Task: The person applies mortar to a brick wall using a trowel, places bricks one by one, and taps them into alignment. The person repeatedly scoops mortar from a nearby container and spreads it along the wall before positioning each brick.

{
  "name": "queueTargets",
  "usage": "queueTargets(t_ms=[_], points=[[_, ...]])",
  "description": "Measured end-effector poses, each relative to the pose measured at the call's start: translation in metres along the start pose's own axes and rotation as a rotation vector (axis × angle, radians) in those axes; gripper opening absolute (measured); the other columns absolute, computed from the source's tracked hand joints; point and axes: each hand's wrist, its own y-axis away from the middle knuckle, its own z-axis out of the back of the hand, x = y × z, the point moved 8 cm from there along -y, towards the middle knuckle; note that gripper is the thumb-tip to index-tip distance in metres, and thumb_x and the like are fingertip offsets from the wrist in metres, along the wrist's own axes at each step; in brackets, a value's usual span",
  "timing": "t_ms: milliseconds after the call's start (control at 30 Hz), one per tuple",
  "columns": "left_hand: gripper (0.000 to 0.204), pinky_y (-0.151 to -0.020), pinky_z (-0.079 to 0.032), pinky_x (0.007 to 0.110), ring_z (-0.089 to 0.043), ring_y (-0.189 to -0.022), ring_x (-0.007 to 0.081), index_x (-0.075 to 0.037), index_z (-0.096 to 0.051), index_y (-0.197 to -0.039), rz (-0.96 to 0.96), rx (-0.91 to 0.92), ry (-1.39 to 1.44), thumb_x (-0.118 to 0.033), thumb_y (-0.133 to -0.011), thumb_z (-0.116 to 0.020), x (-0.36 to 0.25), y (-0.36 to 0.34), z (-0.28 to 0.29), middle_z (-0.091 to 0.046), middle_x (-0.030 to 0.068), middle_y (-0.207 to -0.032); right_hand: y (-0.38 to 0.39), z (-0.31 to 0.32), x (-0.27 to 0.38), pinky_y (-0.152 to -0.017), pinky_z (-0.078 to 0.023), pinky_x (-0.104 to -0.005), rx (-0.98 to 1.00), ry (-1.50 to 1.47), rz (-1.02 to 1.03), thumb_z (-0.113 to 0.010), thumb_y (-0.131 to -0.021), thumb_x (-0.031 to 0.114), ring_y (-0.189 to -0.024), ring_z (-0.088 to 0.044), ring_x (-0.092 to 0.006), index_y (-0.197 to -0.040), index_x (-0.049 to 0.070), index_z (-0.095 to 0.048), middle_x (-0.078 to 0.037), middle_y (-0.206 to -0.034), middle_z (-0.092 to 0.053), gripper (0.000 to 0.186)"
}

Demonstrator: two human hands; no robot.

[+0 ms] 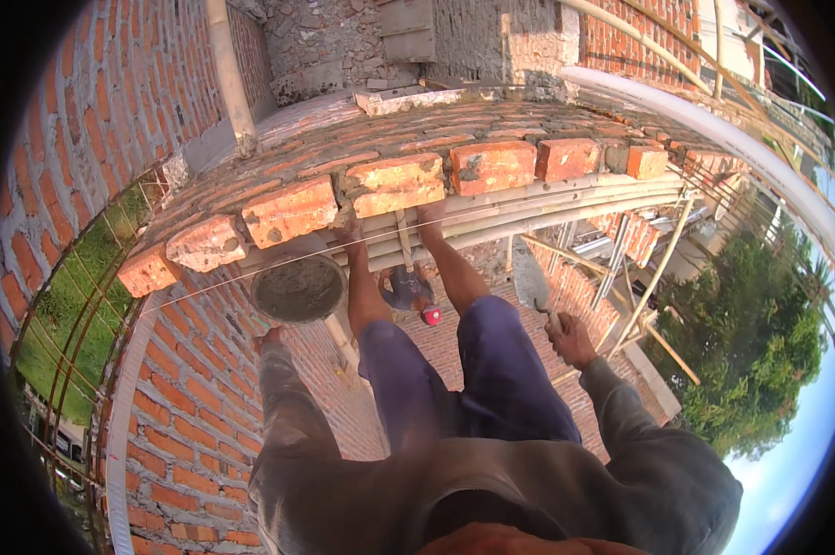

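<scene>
My right hand (575,341) is closed around the handle of a trowel (530,277), its grey blade pointing away from me. My left hand (269,339) is beside the near rim of a round bucket of grey mortar (299,287). Its fingers are too small and partly hidden to make out, so I cannot tell whether they grip the rim. Ahead of my feet, a row of orange bricks (397,183) lies along the edge of the brick wall (380,148), with grey mortar in some of the joints. A thin string (366,242) stretches along the row.
My bare feet are on bamboo poles (528,211) beside the wall, high above the ground. Below, a person in a red hard hat (431,315) shows between my legs. A bamboo post (229,79) stands at the far left. A white pipe (713,125) slants across the right.
</scene>
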Motion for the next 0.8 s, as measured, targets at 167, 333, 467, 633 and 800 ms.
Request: queueTargets(t_ms=[167, 333, 467, 633, 800], points=[[0.057, -0.094, -0.053, 0.054, -0.064, -0.107, 0.0391, -0.003, -0.061, -0.135, -0.150, 0.044, -0.175, -0.033, -0.091, -0.083, -0.045, -0.071, -0.032, -0.068, 0.0172, -0.126, -0.006, -0.005, -0.022, -0.057, -0.049, -0.0410, -0.071, 0.205, 0.125, -0.070, -0.101, 0.024, -0.066, -0.063, -0.0209, -0.102, -0.002, -0.062, -0.014, -0.075, -0.060, 0.027], [0.044, -0.075, -0.058, 0.051, -0.065, -0.080, 0.0348, -0.001, -0.065, -0.115, -0.293, 0.025, -0.247, -0.023, -0.086, -0.090, -0.050, -0.060, -0.008, -0.073, 0.0138, -0.098, -0.004, -0.024, -0.079, -0.064, -0.051, -0.0478, -0.080, -0.033, -0.111, -0.069, -0.102, 0.028, -0.065, -0.061, -0.0331, -0.101, -0.002, -0.063, -0.021, -0.079, -0.061, 0.031], [0.019, -0.049, -0.050, 0.042, -0.056, -0.054, 0.0211, -0.001, -0.064, -0.093, -0.077, 0.270, 0.150, -0.002, -0.090, -0.082, -0.029, 0.012, 0.037, -0.062, 0.0057, -0.074, 0.017, -0.039, -0.025, -0.056, -0.044, -0.0411, -0.202, 0.308, 0.426, -0.071, -0.104, 0.028, -0.059, -0.052, -0.0223, -0.095, -0.002, -0.061, -0.013, -0.073, -0.055, 0.032], [0.016, -0.051, -0.053, 0.038, -0.063, -0.054, 0.0181, -0.001, -0.070, -0.098, -0.259, 0.519, 0.208, -0.007, -0.091, -0.083, -0.074, 0.117, 0.033, -0.066, 0.0053, -0.075, 0.033, -0.068, 0.053, -0.070, -0.051, -0.0537, -0.007, 0.317, 0.402, -0.074, -0.099, 0.029, -0.084, -0.069, -0.0478, -0.110, 0.000, -0.069, -0.028, -0.092, -0.070, 0.031], [0.019, -0.055, -0.049, 0.031, -0.062, -0.056, 0.0147, -0.008, -0.074, -0.100, -0.121, 0.660, 0.478, -0.017, -0.090, -0.086, -0.085, 0.209, -0.014, -0.070, 0.0030, -0.078, 0.052, -0.116, 0.149, -0.073, -0.053, -0.0538, 0.221, 0.150, 0.668, -0.074, -0.099, 0.026, -0.085, -0.069, -0.0478, -0.110, 0.000, -0.070, -0.029, -0.090, -0.069, 0.029]])
